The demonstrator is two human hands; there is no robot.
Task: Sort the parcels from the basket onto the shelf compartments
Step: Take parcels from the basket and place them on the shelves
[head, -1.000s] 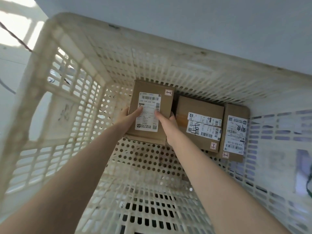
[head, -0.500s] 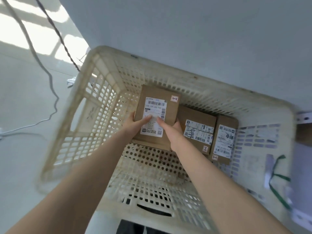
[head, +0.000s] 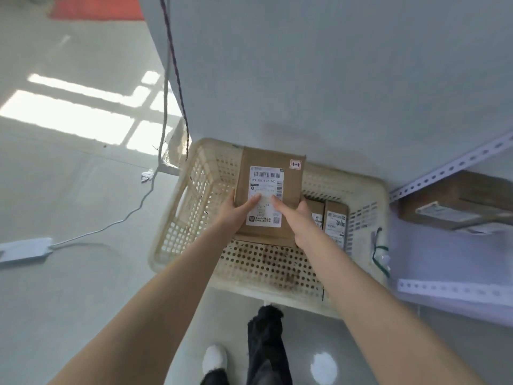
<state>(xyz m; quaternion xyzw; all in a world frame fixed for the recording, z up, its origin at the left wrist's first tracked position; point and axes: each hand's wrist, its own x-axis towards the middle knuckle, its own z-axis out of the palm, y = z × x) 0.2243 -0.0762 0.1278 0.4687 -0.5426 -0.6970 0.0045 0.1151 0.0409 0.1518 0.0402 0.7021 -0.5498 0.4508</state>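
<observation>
both hands, left hand (head: 236,211) and right hand (head: 298,218), clamp one parcel (head: 270,195) above the basket (head: 177,218). two boxes (head: 334,222) remain inside at right; one box (head: 455,202) sits on the shelf (head: 449,169), far right.

White shipping label (head: 266,196) on the held brown cardboard parcel (head: 270,195) carries a barcode, a number reading roughly "159 159 102 140", and a QR code at its near right corner; small red-printed sticker (head: 295,164) at the far right corner, other labels blurred, unreadable.
</observation>
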